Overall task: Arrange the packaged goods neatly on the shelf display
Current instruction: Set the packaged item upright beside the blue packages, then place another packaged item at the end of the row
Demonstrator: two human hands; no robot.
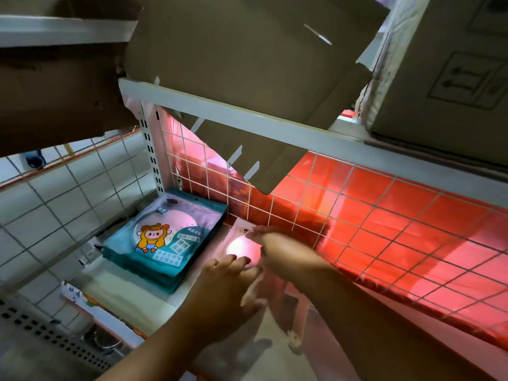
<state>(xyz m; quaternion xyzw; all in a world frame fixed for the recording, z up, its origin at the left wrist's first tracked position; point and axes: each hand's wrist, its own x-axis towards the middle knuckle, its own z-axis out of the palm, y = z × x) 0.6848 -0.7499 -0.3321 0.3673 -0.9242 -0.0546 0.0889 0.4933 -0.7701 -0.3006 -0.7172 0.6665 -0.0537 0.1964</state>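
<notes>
**A:** Where is the pack being worked on?

**B:** A pale pouch (239,244) lies flat on the shelf board (189,296), just right of the teal stack (165,237). Its far end is close to the wire grid (324,215) that runs behind that stack.

**A:** And the hands?

**B:** Both are on it, and neither is clenched. The left hand (228,276) lies with its fingers spread over the near end. The right hand (277,251) has straight fingers reaching along the side away from the teal stack. There is motion blur, so I can't tell whether a thumb is tucked under an edge.

**A:** How would it handle?

**B:** I'd judge it light and floppy, a glossy film bag around a thin round item. It probably slides easily on the board and buckles if pushed from one corner. The contents may be breakable, so I wouldn't press hard on the middle.

**A:** Where should it be held?

**B:** By the two long edges, or with flat palms on top. That would let it be nudged square with the teal stack, then moved up beside it.
</notes>
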